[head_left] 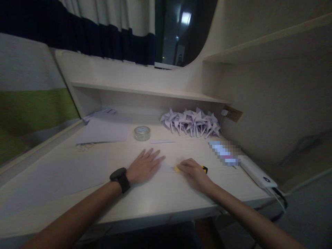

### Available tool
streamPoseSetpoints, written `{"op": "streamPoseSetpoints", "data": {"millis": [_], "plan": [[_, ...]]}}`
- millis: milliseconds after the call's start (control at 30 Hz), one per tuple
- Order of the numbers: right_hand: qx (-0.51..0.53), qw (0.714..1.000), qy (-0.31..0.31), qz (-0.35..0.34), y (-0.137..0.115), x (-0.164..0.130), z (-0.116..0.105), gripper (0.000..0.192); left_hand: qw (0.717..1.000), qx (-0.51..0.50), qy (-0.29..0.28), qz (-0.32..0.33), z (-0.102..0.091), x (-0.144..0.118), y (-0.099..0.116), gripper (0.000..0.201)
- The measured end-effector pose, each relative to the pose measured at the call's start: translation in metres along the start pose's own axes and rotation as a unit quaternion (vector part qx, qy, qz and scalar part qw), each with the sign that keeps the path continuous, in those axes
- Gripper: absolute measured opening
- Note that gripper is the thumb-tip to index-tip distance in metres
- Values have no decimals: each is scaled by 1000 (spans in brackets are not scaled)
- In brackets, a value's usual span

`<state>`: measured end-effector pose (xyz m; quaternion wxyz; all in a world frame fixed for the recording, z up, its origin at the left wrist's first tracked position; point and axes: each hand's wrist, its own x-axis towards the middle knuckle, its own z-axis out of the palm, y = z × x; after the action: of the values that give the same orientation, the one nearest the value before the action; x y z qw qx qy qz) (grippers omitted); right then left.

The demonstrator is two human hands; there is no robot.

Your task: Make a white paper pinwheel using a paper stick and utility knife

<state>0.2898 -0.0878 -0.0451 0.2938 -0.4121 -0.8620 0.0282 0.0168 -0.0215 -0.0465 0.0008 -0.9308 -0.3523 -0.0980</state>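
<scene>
Now my left hand lies flat on the desk, fingers spread and straight, palm down on a small white sheet of paper whose edge shows just beside the fingertips at about three o'clock; it grips nothing, only presses. My right hand is curled, fingers bent around a yellow-and-black cutter, whose yellow tip pokes out on the thumb side against the paper and whose dark end shows behind the knuckles. A black watch sits on my left wrist. Outward from the hands, at twelve o'clock, a thin paper strip lies on the desk, with a roll of clear tape near it at about eleven. At one o'clock a cluster of folded paper pinwheels rests against the back wall. Larger sheets lie at ten o'clock, and a white power bank sits at three o'clock near the desk edge.
</scene>
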Motion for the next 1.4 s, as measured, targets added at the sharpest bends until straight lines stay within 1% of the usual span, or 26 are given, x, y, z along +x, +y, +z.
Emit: {"op": "streamPoseSetpoints", "data": {"millis": [233, 433, 533, 733, 933, 1200, 1267, 1400], "plan": [[5, 1000, 6, -11, -3, -2, -3, 29, 1000, -19, 2, 0, 1, -1, -1, 51], [12, 999, 15, -30, 8, 1, 4, 30, 1000, -19, 5, 0, 2, 0, -2, 51], [17, 999, 23, -26, 13, 1, 7, 28, 1000, -19, 1, 2, 2, 0, -2, 51], [20, 999, 0, -29, 14, 1, 3, 32, 1000, -21, -7, 3, 1, 0, -2, 51], [29, 999, -5, -34, 15, 3, 3, 29, 1000, -21, -4, 0, 0, -1, -1, 51], [43, 998, -23, -47, 11, -12, -13, 34, 999, -36, 4, -5, -1, -1, 0, 51], [43, 998, -19, -42, 6, -12, -17, 35, 999, -39, 2, -11, -2, -2, -1, 56], [42, 998, -33, -28, 1, -11, -24, 34, 999, -40, -2, -27, -7, -5, -4, 77]]}}
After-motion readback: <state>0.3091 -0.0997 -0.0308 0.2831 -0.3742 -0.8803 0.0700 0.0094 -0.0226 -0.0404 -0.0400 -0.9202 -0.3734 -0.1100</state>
